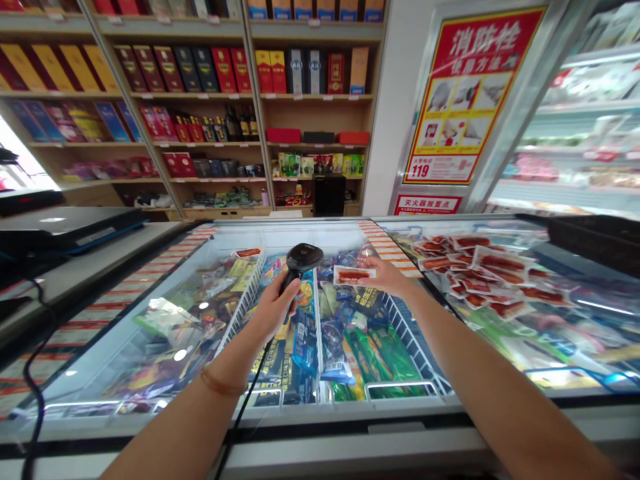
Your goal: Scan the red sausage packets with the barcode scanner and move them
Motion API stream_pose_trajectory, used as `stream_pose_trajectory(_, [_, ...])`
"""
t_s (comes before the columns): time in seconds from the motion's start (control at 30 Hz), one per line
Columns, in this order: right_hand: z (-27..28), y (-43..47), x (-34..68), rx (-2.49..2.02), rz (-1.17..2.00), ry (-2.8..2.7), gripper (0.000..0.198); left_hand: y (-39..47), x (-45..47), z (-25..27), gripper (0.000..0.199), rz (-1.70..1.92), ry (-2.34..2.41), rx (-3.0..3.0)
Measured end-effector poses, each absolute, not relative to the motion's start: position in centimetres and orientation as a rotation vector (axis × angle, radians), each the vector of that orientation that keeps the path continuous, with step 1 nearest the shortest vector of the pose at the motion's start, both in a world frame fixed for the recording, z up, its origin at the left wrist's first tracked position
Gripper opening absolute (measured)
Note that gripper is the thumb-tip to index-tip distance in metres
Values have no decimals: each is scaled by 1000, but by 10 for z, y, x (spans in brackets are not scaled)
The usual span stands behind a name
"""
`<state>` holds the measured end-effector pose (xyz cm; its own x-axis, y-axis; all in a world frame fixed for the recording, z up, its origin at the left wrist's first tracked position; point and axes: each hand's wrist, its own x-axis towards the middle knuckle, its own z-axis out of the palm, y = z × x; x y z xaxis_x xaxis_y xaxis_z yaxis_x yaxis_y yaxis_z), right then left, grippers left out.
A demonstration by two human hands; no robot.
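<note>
Shop: tagged shelves (pixel 350 98) of boxed goods (pixel 225 70), chest freezer (pixel 345 419), handheld scanner (pixel 305 254).

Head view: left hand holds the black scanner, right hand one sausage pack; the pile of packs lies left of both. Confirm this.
Wrong side: the head view shows the pile of packs right of both. The left hand holds the black scanner, the right hand one sausage pack.

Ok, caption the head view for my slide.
Over a freezer, the left hand holds a scanner and the right hand holds a packed sausage.
</note>
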<state>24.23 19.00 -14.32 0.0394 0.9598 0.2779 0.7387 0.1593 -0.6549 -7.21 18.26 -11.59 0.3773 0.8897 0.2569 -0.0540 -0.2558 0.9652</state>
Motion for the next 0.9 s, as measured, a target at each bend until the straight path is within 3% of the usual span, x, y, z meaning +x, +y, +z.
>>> stream_pose_trajectory(0.23, [-144, 199, 221, -1383, 557, -1229, 43, 181, -72, -118, 45, 1047, 754, 1571])
stream_pose_trajectory(0.9, [-144, 205, 217, -1278, 286, -1300, 42, 175, -66, -125, 45, 1014, 668, 1504])
